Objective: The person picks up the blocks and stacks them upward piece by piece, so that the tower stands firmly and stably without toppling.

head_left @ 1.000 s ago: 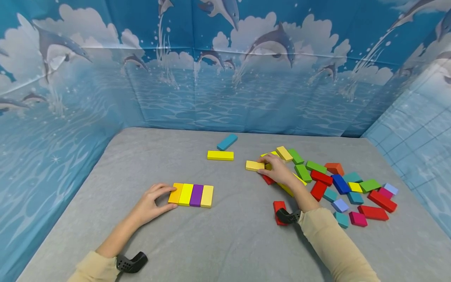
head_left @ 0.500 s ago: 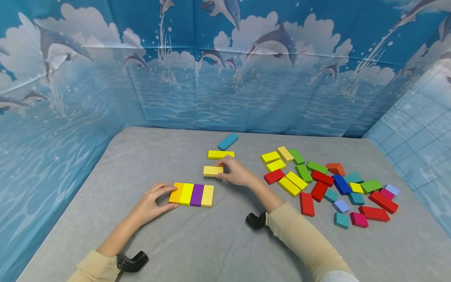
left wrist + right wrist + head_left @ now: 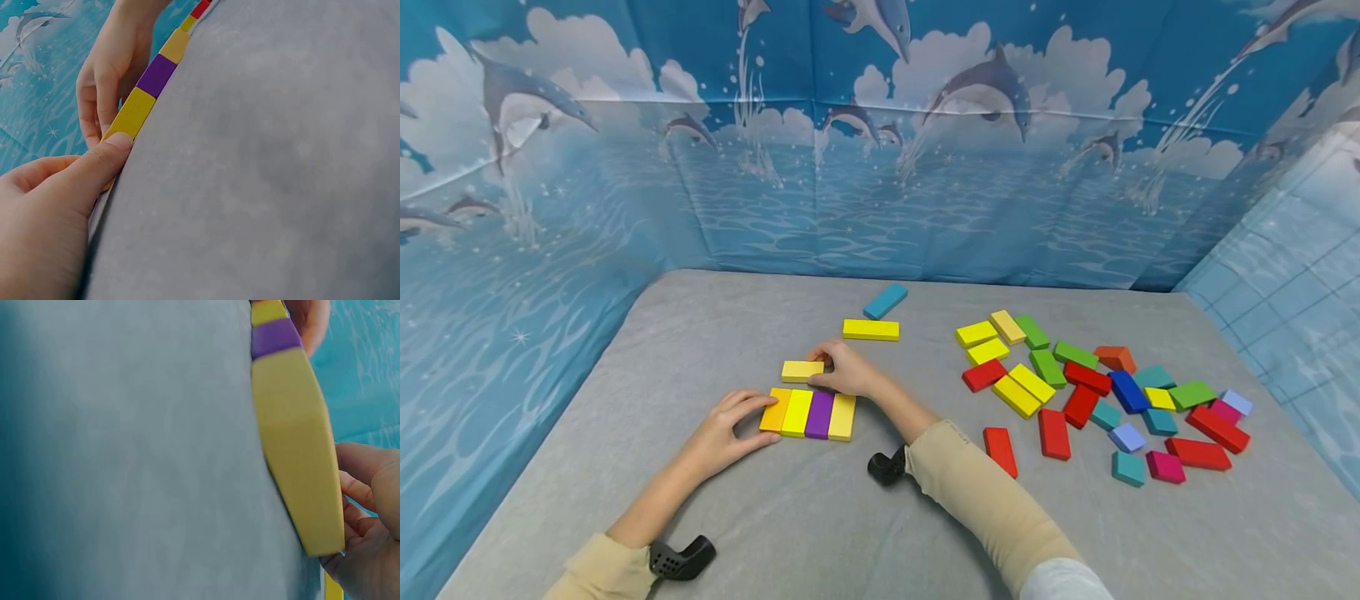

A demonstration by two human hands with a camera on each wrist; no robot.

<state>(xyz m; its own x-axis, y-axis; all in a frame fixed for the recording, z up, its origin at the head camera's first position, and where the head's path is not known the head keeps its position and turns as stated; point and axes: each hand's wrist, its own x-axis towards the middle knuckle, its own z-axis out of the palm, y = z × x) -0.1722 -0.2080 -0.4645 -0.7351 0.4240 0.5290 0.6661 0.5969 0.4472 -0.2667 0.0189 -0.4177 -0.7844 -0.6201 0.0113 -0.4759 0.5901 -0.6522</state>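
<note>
Side by side on the grey cloth lie four-coloured wooden blocks in a row: orange point(image 3: 775, 410), bright yellow point(image 3: 797, 413), purple point(image 3: 819, 415) and pale yellow point(image 3: 842, 417). My left hand point(image 3: 721, 435) pinches the orange block at the row's left end, thumb at its near end and a finger at its far end. Just behind the row, my right hand point(image 3: 847, 370) pinches another pale yellow block point(image 3: 800, 372) by its right end. In the right wrist view the row's pale yellow block point(image 3: 294, 450) fills the middle, beside the right hand point(image 3: 375, 544).
A long yellow block point(image 3: 871, 331) and a blue block point(image 3: 885, 302) lie farther back. Many loose blocks spread over the right side, including a red block point(image 3: 1001, 452) nearest my right sleeve. A dolphin-print curtain point(image 3: 880, 200) stands behind the cloth-covered surface point(image 3: 880, 533).
My right hand has carried the pale yellow block leftward from the loose blocks to just behind the row. My left hand has stayed on the orange block.
</note>
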